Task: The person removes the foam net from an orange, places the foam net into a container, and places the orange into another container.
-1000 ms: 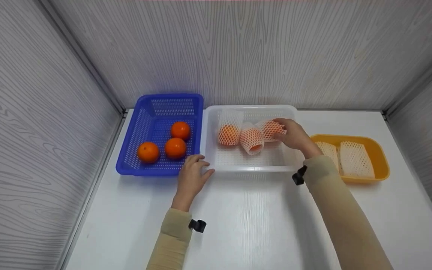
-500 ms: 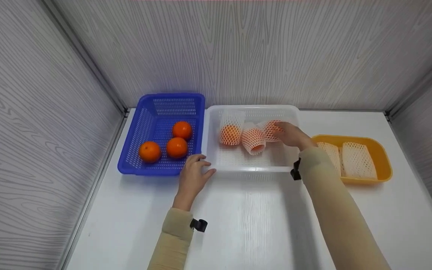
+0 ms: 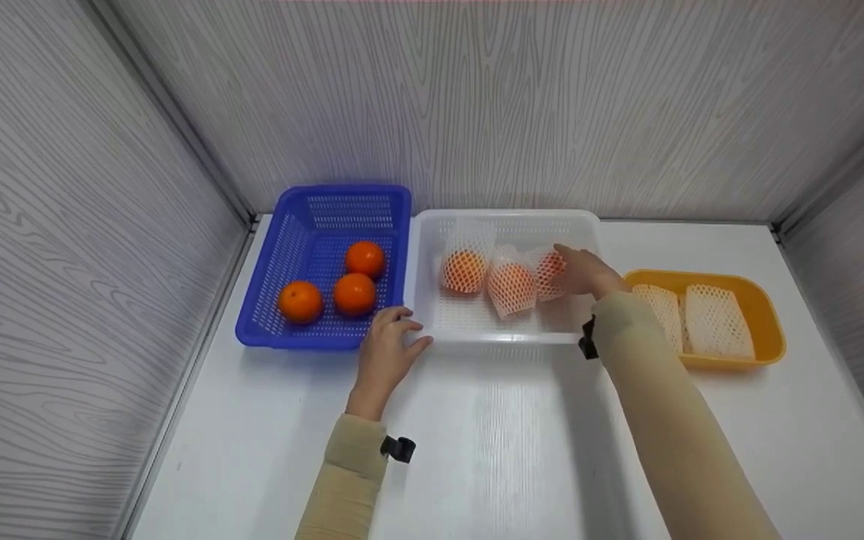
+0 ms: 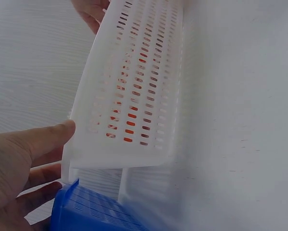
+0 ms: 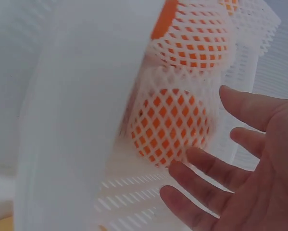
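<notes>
The left sleeve (image 3: 338,487) is long, plain beige and creased; the right sleeve (image 3: 676,412) matches its colour. A small, blocky black fitting (image 3: 402,449) juts inward at the left wrist, a similar black piece (image 3: 588,338) at the right. Left hand (image 3: 385,356) and right hand (image 3: 584,274) are bare.

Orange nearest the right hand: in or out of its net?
In: the right wrist view shows white netting stretched over the orange.

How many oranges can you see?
6. In the blue basket: left orange, back orange, front right orange. In the white basket: left netted orange, middle netted orange, right netted orange, partly behind the right hand.
</notes>
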The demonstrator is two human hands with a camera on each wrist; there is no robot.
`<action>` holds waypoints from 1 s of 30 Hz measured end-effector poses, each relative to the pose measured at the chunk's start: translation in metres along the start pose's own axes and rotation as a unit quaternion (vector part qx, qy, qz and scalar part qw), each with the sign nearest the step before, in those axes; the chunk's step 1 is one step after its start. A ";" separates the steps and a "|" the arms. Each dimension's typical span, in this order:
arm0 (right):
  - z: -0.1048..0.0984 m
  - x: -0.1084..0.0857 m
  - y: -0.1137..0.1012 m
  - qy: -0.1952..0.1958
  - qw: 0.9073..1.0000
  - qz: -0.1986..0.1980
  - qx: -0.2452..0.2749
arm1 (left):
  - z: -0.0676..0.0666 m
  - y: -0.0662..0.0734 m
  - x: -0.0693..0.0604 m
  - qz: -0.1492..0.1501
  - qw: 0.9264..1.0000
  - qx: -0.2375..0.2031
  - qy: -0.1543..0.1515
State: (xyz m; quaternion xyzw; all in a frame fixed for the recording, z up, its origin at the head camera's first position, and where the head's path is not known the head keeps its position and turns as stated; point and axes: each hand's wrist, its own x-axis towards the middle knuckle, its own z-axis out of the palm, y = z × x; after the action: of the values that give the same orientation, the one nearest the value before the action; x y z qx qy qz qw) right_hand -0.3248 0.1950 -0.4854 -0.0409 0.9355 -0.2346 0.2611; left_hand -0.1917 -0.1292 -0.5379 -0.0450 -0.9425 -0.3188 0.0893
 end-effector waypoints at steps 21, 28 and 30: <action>0.009 -0.001 -0.008 0.005 0.998 -0.041 -0.055 | 0.001 0.000 0.000 0.022 1.000 0.001 0.013; 0.015 -0.007 -0.008 0.024 0.993 -0.021 -0.111 | 0.001 -0.001 0.000 0.016 1.000 0.001 0.011; 0.016 -0.010 -0.008 0.030 0.990 -0.023 -0.137 | 0.001 -0.002 0.000 0.015 1.000 -0.001 0.009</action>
State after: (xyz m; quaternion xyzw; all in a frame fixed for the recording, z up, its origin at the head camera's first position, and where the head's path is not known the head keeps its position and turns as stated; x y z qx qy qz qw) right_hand -0.3082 0.1834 -0.4896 -0.0905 0.9651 -0.1113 0.2193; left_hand -0.1920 -0.1301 -0.5398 -0.0560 -0.9405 -0.3190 0.1026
